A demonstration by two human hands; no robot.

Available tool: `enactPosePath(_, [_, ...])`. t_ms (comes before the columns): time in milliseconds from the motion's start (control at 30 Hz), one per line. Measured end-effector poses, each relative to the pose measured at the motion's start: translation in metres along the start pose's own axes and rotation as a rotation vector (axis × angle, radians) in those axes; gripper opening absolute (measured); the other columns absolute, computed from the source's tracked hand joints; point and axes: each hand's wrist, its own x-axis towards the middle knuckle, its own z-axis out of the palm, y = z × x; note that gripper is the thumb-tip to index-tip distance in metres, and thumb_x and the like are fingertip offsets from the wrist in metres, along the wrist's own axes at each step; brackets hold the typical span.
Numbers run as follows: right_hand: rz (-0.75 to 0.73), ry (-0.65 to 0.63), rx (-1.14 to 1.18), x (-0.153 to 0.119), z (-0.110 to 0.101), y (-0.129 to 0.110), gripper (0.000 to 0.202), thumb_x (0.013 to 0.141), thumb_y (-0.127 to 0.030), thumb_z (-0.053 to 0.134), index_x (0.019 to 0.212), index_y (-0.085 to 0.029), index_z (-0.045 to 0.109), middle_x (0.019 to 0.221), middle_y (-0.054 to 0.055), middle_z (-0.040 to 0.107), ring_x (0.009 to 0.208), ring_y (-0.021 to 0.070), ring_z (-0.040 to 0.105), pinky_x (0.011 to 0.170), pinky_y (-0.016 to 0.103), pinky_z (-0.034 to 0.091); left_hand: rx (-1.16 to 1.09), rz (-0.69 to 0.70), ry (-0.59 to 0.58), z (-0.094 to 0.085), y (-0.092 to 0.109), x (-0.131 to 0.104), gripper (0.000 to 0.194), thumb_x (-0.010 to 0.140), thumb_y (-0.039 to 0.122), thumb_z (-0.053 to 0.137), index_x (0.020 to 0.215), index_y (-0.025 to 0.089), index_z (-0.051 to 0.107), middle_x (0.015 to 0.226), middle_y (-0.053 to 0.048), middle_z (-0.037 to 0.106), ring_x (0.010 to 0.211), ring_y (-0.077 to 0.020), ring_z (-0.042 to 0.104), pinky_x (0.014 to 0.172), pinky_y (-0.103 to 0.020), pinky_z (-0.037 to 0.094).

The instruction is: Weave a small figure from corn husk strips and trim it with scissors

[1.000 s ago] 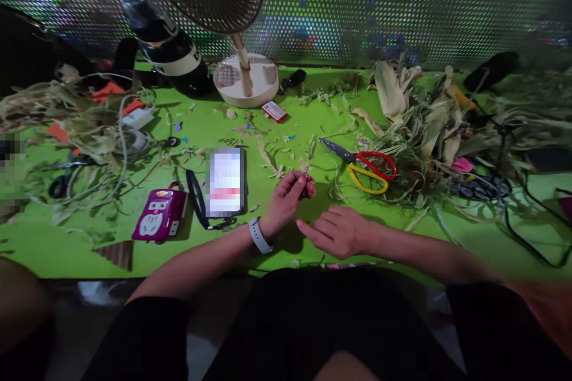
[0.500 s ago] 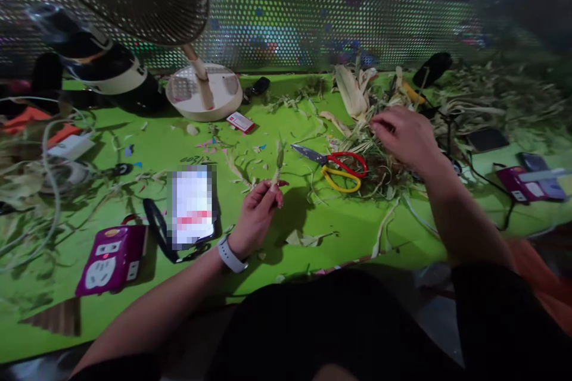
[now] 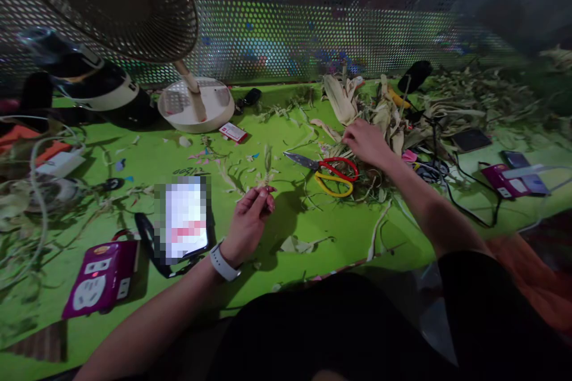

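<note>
My left hand (image 3: 252, 211), a pale watch band on its wrist, pinches the base of a small greenish plant sprig (image 3: 267, 164) that stands upright above the fingertips. Over the pile of dried strands (image 3: 373, 175) is my right hand (image 3: 365, 141), its fingers drawn together; whatever is between them is hidden. Beside that pile lie scissors (image 3: 336, 170) with one red and one yellow handle, blades pointing left. Just behind my right hand rest pale dried corn husks (image 3: 340, 101).
A fan (image 3: 196, 108) and a big dark bottle (image 3: 109, 89) stand at the back left. A lit phone (image 3: 187, 217) and a purple power strip (image 3: 102, 277) lie at the left front. Black cables (image 3: 469, 208) run on the right. Perforated mesh (image 3: 259, 41) closes the back.
My right hand has moved left and lower, closer in over the dried strands. My left hand still holds the sprig. The whole view has shifted slightly.
</note>
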Motion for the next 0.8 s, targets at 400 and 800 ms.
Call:
enactPosePath(400, [0.334,0.280,0.909,0.010,-0.074,-0.004,0.024,0.084,0.002,0.054,0.071,-0.017,0.049,0.063,-0.003,0.060,0.054,0.0068,0.059,0.063,0.026,0.046,-0.041,0.028,-0.016,-0.003,-0.001,0.004,0.021,0.068,0.029,0.079,0.077,0.015,0.065,0.072,0.001,0.061,0.058,-0.0047,0.050,0.056,-0.015,0.045])
enactPosePath(800, [0.254,0.417,1.280,0.026,-0.119,-0.023,0.022,0.093,-0.005,0.044,0.076,-0.019,0.048,0.094,0.001,0.069,0.057,0.0046,0.061,0.061,0.024,0.049,-0.051,0.008,0.008,-0.001,0.001,0.004,0.017,0.070,0.024,0.077,0.079,0.014,0.066,0.065,0.002,0.058,0.056,-0.0042,0.050,0.053,-0.013,0.043])
